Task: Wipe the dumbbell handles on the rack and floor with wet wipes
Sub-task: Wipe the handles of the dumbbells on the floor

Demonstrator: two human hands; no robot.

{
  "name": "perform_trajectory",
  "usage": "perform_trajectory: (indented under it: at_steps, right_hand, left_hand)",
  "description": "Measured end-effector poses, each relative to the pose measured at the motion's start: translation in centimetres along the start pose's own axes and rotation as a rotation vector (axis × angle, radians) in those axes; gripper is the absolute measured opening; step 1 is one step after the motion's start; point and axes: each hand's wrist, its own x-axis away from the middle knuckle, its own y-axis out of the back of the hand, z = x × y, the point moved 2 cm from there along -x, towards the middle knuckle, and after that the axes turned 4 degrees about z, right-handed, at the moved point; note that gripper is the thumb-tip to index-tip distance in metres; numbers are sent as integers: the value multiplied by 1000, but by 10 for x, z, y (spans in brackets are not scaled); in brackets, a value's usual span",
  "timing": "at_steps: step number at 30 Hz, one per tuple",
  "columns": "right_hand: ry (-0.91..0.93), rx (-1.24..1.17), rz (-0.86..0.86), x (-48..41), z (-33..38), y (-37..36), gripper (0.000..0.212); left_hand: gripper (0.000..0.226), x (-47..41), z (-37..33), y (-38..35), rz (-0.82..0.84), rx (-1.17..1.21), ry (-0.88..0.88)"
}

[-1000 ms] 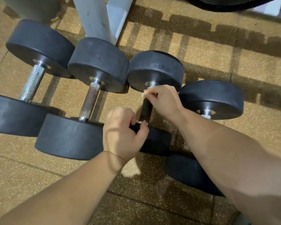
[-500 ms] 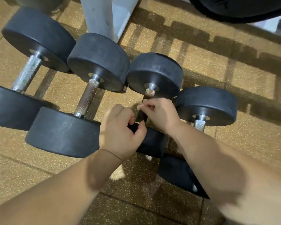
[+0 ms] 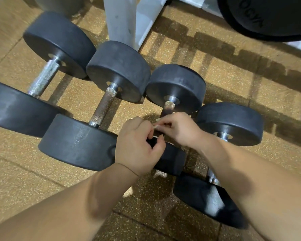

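Slid down the handle (image 3: 169, 107) toward its near end since a second ago: right hand (image 3: 179, 130), now touching left hand (image 3: 137, 146).

Four dumbbells (image 3: 118, 70) side by side on speckled floor (image 3: 215, 80), a white post (image 3: 122, 20) behind. Left hand curled over the near head of the third dumbbell (image 3: 177, 84), thumb on its rim. Right hand pinching a small pale wipe (image 3: 157, 125) against the handle. Fourth dumbbell (image 3: 231, 122) partly covered by the right forearm. Far right, a black plate (image 3: 268, 14), embossed lettering upside down, not legible.

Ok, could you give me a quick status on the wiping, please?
Left hand grips third dumbbell by its near head. Right hand pinches wipe at its handle. Fourth dumbbell close alongside, not blocking.
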Motion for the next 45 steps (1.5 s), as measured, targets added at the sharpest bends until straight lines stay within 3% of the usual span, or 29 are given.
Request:
perform_trajectory:
  at_steps: [3,6,8,12,14,16,19,25,30,32,35,37,39,41,44,45]
  right_hand:
    - [-48,195,-198,-24,-13,22,19]
    - [-210,48,-371,-27,-15,26,22]
    - [-132,58,-300,-17,-5,13,19]
    - [24,32,111,4,9,0,26]
    - [63,227,19,-9,4,4,25]
    - [-44,381,-176,-28,-5,14,26]
    - [-212,162,-314,-36,-11,21,24]
    - [-32,-127,34,7,-7,-3,13]
    - [-218,-252,-322,-19,-19,17,11]
    - [-292,-258,-343,-22,-13,14,12]
    - [-219,-316,-176,-1,-4,-1,20]
    - [-191,-400,-45,16,-3,-12,15]
    - [-211,-476,-23,17,-4,-13,10]
    - [-205,-461,-110,8,-5,-7,9]
    - [-307,-315,-385,2,-18,2,13]
    - [-354,-273,-345,5,-24,1,12]
  left_hand:
    - [29,1,-1,0,5,-2,5]
    - [28,0,0,1,-4,5,11]
    - [27,0,0,1,-1,5,8]
    - [26,1,-2,2,-14,-4,-12]
    - [28,0,-1,2,-24,-1,-4]
    - [30,0,-1,2,-23,7,-5]
    - [32,0,0,2,-22,26,-4]
    - [30,1,3,-1,-38,31,-18]
    - [29,1,3,-1,-15,30,-1]
    - [29,0,4,-1,-20,22,-2]
    - [29,1,5,-2,-29,27,-6]
    - [28,1,4,-1,-32,24,-19]
    - [27,1,2,0,-19,16,-27]
    - [26,0,1,2,4,-1,-12]
    - [26,1,1,2,43,-7,10]
    - [26,0,0,2,52,-9,19]
